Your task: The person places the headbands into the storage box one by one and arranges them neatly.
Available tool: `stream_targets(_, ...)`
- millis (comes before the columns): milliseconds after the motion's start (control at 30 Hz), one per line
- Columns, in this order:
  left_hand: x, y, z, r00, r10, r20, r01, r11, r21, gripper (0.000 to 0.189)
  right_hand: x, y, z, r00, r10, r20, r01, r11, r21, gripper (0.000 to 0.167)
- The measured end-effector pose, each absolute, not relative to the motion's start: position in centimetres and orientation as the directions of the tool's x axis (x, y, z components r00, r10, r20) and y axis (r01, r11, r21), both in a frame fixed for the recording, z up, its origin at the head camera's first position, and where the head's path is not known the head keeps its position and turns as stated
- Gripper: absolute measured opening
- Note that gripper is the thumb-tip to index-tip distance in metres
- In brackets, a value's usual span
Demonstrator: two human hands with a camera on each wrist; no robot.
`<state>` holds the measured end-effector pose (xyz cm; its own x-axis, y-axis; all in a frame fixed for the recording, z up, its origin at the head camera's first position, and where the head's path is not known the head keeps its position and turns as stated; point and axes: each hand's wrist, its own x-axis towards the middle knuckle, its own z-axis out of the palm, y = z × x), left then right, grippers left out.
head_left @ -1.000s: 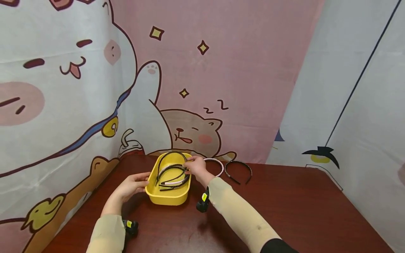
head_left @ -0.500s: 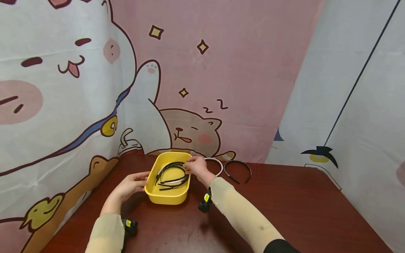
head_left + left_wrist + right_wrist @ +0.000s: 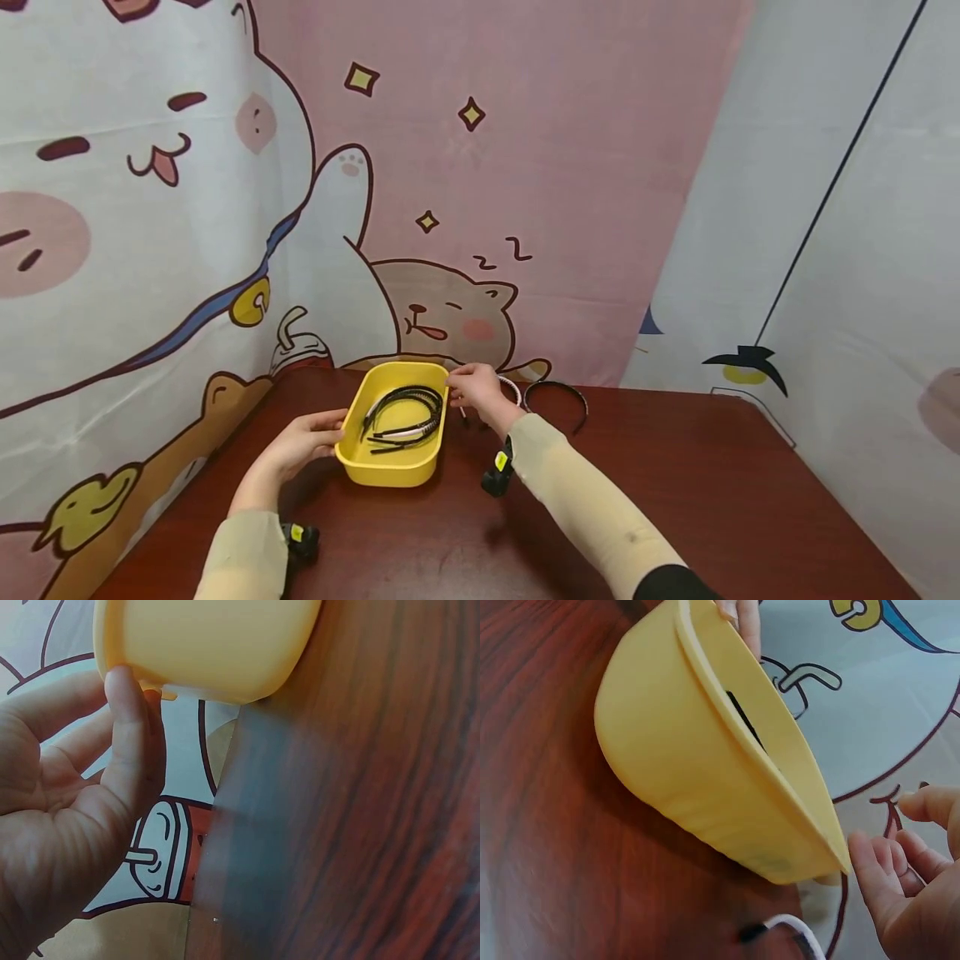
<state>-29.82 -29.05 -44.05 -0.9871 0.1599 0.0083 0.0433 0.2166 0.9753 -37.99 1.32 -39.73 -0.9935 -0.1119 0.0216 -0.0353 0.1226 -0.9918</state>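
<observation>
Several black headbands [image 3: 428,397] and a whitish one [image 3: 399,433] lie in the yellow plastic box [image 3: 386,475]. On the box's left side, my left hand [image 3: 302,443] pinches the rim; in the left wrist view its thumb [image 3: 124,694] presses on the edge. My right hand [image 3: 480,392] is just outside the box's right rim, with nothing held; the right wrist view shows its thumb apart from the fingers. Behind that hand on the table are a white headband [image 3: 512,388], partly hidden, and a black headband [image 3: 557,384].
The dark red-brown wooden table [image 3: 600,492] stretches to the right and front. A printed cartoon curtain [image 3: 570,250] hangs along its back and left edges. Each wrist wears a small black camera [image 3: 497,475].
My right hand has let a black headband drop down into the box and has moved right, off the rim. My left hand stays on the box. The view has shifted slightly.
</observation>
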Motion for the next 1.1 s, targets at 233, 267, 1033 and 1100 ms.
stream_targets(233, -29.7, -29.1, -44.0, -0.986, 0.167, 0.009, 0.046, 0.219, 0.975, 0.055, -38.9, 3.8, -38.5, -0.994, -0.105, 0.028, -0.043, 0.143, -0.989, 0.022)
stream_targets(267, -29.7, -29.1, -44.0, -0.986, 0.169, 0.011, 0.048, 0.219, 0.975, 0.055, -39.0, 4.2, -38.3, -0.995, -0.101, 0.026, -0.041, 0.142, -0.989, 0.022)
stream_targets(1033, -29.7, -29.1, -44.0, -0.985, 0.171, -0.004, 0.034, 0.221, 0.975, 0.058, -41.4, 14.5, -35.5, -0.996, -0.076, 0.041, -0.056, 0.205, -0.977, 0.033)
stream_targets(1100, -29.6, -29.0, -44.0, -0.985, 0.175, -0.006, 0.032, 0.215, 0.976, 0.057, -41.5, 15.2, -35.6, -0.997, -0.071, 0.041, -0.055, 0.219, -0.974, 0.034)
